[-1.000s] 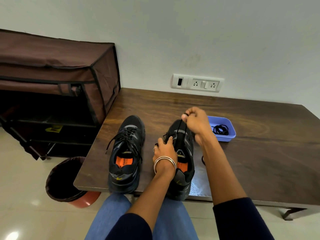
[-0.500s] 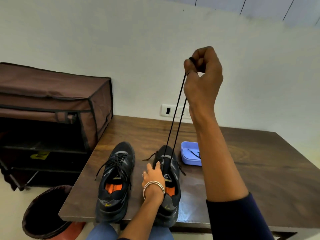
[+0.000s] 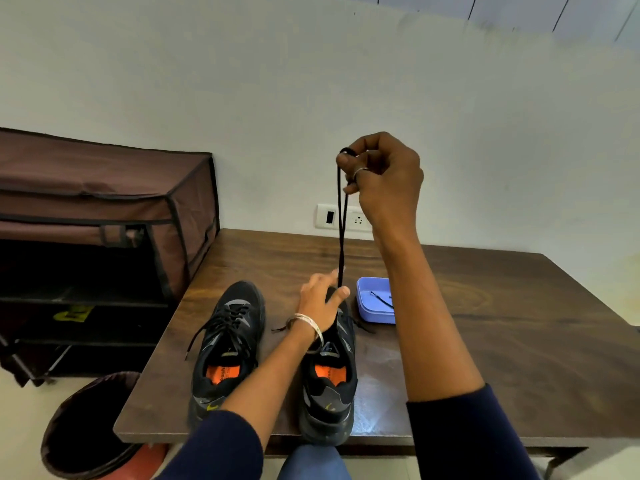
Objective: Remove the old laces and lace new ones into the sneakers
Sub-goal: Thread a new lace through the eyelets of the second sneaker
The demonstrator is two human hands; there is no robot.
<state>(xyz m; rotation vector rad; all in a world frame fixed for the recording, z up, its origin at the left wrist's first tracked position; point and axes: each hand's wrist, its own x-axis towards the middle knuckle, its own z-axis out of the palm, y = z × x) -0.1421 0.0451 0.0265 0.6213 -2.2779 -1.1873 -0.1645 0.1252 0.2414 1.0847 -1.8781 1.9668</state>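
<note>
Two black sneakers with orange insoles stand side by side on the dark wooden table. The left sneaker still carries its black laces. Over the toe of the right sneaker my left hand hovers with fingers spread, its thumb and fingertips close to the lace. My right hand is raised high above the table, pinching a doubled black lace that hangs straight down to the right sneaker's front. Whether the left fingers touch the lace is unclear.
A small blue tray with a black lace in it sits just right of the right sneaker. A brown fabric shoe rack stands left of the table, a dark bin on the floor below. A wall socket is behind.
My right hand, which pulled the lace up from the right sneaker, has come a little lower. My left hand left the sneaker's tongue and moved forward to the lace, fingers spread.
</note>
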